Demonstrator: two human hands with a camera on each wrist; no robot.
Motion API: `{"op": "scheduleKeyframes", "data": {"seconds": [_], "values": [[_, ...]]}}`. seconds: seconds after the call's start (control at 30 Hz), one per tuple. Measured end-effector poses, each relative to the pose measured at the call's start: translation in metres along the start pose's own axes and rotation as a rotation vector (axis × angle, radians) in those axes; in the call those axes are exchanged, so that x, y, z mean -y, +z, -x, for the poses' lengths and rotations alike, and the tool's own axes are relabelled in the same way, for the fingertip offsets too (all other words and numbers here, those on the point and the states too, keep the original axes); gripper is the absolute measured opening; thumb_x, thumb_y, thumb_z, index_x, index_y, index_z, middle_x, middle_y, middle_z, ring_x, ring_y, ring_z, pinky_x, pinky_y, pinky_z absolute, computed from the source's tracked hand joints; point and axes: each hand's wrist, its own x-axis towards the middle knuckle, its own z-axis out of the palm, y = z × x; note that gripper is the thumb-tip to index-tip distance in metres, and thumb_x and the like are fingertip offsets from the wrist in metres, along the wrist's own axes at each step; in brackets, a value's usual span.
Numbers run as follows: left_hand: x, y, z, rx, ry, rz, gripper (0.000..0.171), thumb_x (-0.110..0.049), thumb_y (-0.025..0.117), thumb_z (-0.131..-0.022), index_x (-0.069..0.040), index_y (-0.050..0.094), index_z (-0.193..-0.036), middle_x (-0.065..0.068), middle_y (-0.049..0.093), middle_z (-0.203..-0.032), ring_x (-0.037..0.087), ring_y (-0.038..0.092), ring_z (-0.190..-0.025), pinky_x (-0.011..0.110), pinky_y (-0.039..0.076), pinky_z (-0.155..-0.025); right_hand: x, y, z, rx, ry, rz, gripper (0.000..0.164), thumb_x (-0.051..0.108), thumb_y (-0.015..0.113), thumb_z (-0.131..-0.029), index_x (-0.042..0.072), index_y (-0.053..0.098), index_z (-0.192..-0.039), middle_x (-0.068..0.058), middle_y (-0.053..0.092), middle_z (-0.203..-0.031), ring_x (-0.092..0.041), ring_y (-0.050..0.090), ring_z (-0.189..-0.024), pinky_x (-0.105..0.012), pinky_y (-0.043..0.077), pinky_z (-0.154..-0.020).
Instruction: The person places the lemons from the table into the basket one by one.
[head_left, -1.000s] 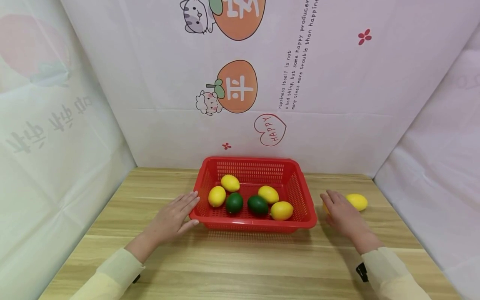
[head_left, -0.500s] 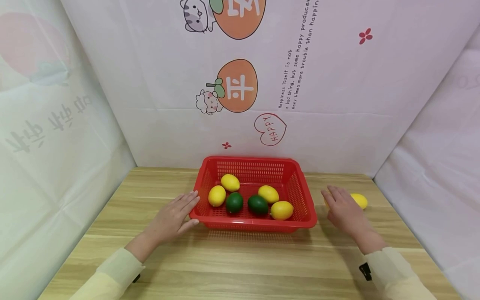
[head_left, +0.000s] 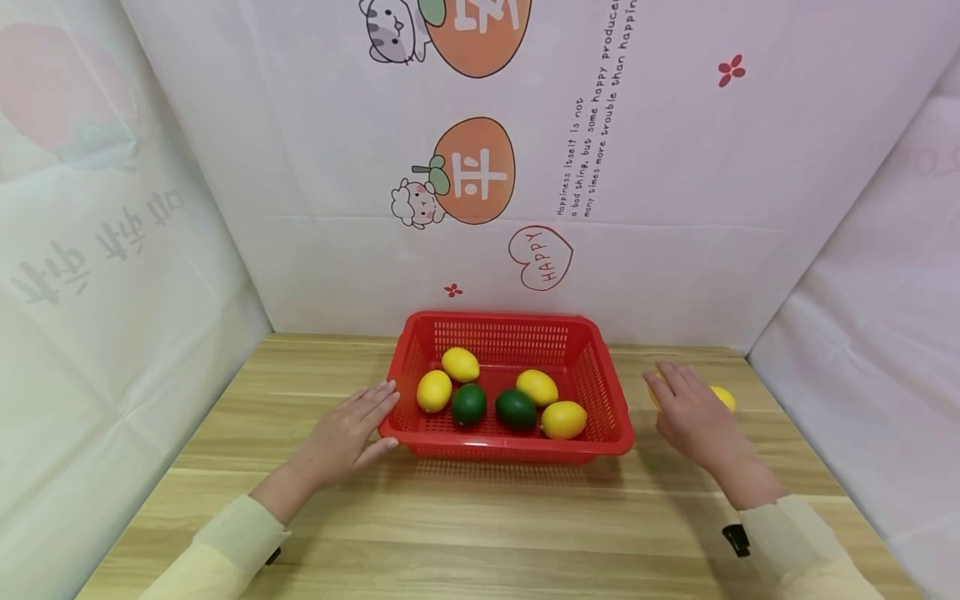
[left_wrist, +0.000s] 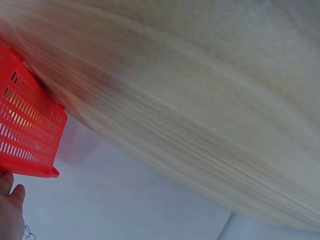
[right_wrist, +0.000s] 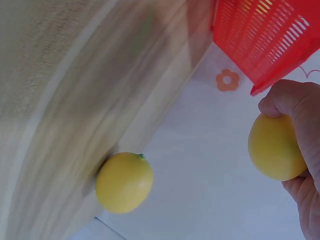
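My left hand (head_left: 341, 437) rests on the left rim of a red plastic basket (head_left: 480, 446), its fingers straight. The left wrist view shows fingertips (left_wrist: 17, 195) right at the basket's edge. To the right of the basket, my right hand (head_left: 693, 417) grips a yellow lemon (right_wrist: 275, 147), thumb on one side and fingers curled on the other. In the right wrist view this lemon is up off the wooden table. A second lemon (right_wrist: 124, 182) lies on the table behind that hand, mostly covered by it in the head view.
Inside the basket lie several yellow lemons (head_left: 564, 420) and two dark green fruits (head_left: 468, 405), perhaps limes or avocados. The basket stands on a wooden table (head_left: 450, 533) near the printed white cloth (head_left: 337, 267) at the back. White cloth also hangs on both sides.
My right hand has risen and shifted slightly right with the lemon, covering more of the lemon behind it. The left hand and the basket stay in place.
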Motion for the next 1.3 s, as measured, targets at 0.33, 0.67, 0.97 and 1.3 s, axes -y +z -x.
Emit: {"op": "scheduleKeyframes", "data": {"seconds": [0.33, 0.67, 0.97, 1.3], "values": [[0.000, 0.000, -0.001, -0.008, 0.004, 0.000, 0.075, -0.057, 0.032, -0.100, 0.006, 0.050, -0.138, 0.020, 0.046, -0.144, 0.034, 0.043, -0.133, 0.052, 0.036, -0.107, -0.001, -0.005, -0.007, -0.094, -0.065, -0.010, 0.051, 0.002, 0.051, -0.071, -0.015, 0.055, -0.118, -0.036, 0.054, -0.114, -0.052, 0.053, -0.103, -0.064, 0.044, -0.089], [0.000, -0.001, -0.001, -0.008, 0.007, -0.006, 0.076, -0.058, 0.030, -0.100, 0.005, 0.050, -0.138, 0.020, 0.046, -0.144, 0.033, 0.043, -0.133, 0.051, 0.036, -0.107, 0.004, -0.019, -0.019, -0.106, -0.069, 0.008, 0.049, 0.000, 0.054, -0.070, -0.015, 0.057, -0.116, -0.035, 0.054, -0.114, -0.051, 0.051, -0.104, -0.065, 0.044, -0.088], [-0.001, -0.001, -0.001, -0.017, 0.012, -0.003, 0.076, -0.057, 0.030, -0.100, 0.005, 0.050, -0.137, 0.020, 0.046, -0.144, 0.033, 0.044, -0.132, 0.051, 0.036, -0.107, 0.010, -0.027, -0.030, -0.120, -0.092, 0.010, 0.044, 0.008, 0.041, -0.081, -0.015, 0.057, -0.116, -0.035, 0.054, -0.114, -0.051, 0.051, -0.103, -0.064, 0.045, -0.087], [-0.002, -0.003, -0.001, -0.021, 0.017, 0.000, 0.074, -0.056, 0.033, -0.100, 0.006, 0.051, -0.136, 0.020, 0.047, -0.143, 0.034, 0.045, -0.131, 0.052, 0.037, -0.106, 0.023, -0.032, -0.042, -0.119, -0.109, 0.014, 0.044, 0.005, 0.050, -0.079, -0.013, 0.057, -0.119, -0.034, 0.055, -0.118, -0.049, 0.052, -0.106, -0.062, 0.046, -0.090]]}}
